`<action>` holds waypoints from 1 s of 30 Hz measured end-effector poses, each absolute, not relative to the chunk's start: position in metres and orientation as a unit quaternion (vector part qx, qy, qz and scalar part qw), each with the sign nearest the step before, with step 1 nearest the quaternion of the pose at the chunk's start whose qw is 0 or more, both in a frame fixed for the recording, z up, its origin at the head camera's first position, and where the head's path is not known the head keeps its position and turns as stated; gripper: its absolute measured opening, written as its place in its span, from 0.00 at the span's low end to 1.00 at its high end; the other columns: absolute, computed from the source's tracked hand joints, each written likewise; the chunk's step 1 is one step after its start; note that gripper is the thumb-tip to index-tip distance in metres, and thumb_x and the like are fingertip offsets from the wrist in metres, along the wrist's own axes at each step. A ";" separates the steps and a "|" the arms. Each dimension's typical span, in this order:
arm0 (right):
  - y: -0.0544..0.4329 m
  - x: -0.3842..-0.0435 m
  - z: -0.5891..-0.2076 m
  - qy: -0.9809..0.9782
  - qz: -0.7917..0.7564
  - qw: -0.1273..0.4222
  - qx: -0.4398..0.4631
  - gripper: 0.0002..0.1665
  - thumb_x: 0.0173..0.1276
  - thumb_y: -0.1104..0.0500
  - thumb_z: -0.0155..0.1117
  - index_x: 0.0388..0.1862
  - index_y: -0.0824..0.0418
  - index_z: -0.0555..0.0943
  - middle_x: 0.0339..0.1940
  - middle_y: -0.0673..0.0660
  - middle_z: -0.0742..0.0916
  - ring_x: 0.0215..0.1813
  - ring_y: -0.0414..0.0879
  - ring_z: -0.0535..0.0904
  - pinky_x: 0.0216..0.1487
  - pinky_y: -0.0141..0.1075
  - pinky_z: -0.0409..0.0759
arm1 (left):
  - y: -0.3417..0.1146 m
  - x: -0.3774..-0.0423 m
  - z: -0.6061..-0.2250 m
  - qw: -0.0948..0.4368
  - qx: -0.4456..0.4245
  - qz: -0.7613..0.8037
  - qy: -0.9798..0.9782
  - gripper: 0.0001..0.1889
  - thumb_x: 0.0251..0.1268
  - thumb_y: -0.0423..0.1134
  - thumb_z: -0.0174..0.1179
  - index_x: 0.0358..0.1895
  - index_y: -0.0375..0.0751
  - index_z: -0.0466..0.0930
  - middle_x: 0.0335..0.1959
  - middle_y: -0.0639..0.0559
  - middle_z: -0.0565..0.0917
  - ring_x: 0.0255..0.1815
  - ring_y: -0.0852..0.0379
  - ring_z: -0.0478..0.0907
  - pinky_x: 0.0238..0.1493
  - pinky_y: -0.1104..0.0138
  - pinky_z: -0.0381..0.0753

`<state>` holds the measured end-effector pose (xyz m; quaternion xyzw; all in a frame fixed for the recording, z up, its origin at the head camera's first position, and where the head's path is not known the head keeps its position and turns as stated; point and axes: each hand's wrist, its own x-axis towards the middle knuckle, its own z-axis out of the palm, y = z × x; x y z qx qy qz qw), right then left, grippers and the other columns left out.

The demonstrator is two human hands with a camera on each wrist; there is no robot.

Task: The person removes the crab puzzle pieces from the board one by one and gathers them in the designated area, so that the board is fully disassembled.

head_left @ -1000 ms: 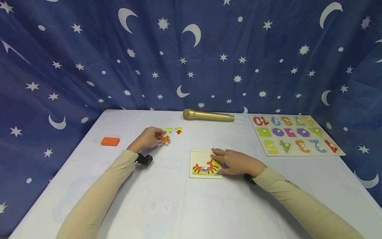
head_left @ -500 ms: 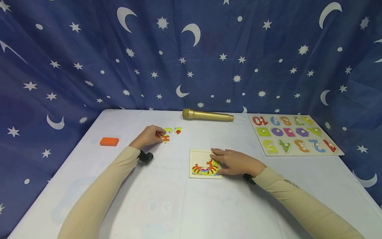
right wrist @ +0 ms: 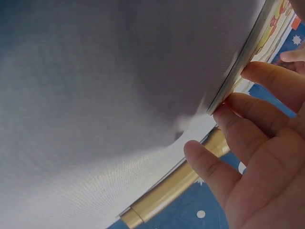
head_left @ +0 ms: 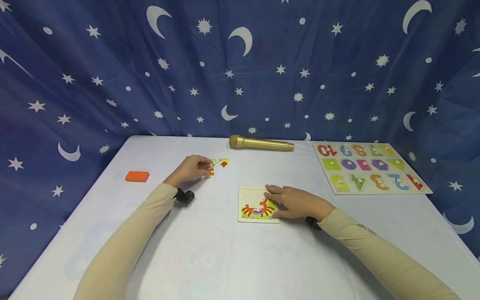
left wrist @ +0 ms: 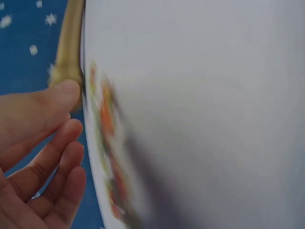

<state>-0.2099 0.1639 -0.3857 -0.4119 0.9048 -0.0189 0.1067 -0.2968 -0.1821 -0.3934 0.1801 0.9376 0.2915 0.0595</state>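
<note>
My left hand [head_left: 192, 170] is over the loose jigsaw pieces [head_left: 223, 163] at the left-centre of the table. In the left wrist view, its thumb and loosely bent fingers [left wrist: 64, 164] stand apart from the blurred pieces [left wrist: 107, 114], with nothing visible between them. Part of an orange piece [head_left: 210, 171] shows beside the fingertips in the head view; the hand hides others. My right hand [head_left: 298, 202] rests on the right side of a small square puzzle tray [head_left: 245, 195]. Fitted pieces with a red-orange animal [head_left: 258, 210] fill its lower part, and the fingers cover its right edge.
A gold microphone [head_left: 261, 144] lies near the table's back edge. An orange block [head_left: 137, 176] sits to the left of my left hand. At the back right lies a number-and-shape puzzle board [head_left: 369, 168]. A blue star-patterned curtain [head_left: 240, 75] hangs behind the white table [head_left: 210, 250].
My left hand has shifted slightly right and away from me over the loose pieces. The orange piece by its fingers has moved slightly and is more covered. My right hand stays on the tray.
</note>
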 end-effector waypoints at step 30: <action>0.173 -0.210 -0.389 0.918 -0.041 0.121 -0.374 0.50 0.61 0.37 0.61 0.71 0.68 0.60 0.74 0.63 0.63 0.73 0.56 0.61 0.70 0.52 0.61 | -0.044 -0.220 -0.392 0.121 0.344 0.187 0.912 0.17 0.59 0.42 0.64 0.51 0.42 0.81 0.43 0.53 0.82 0.44 0.60 0.77 0.49 0.68 0.76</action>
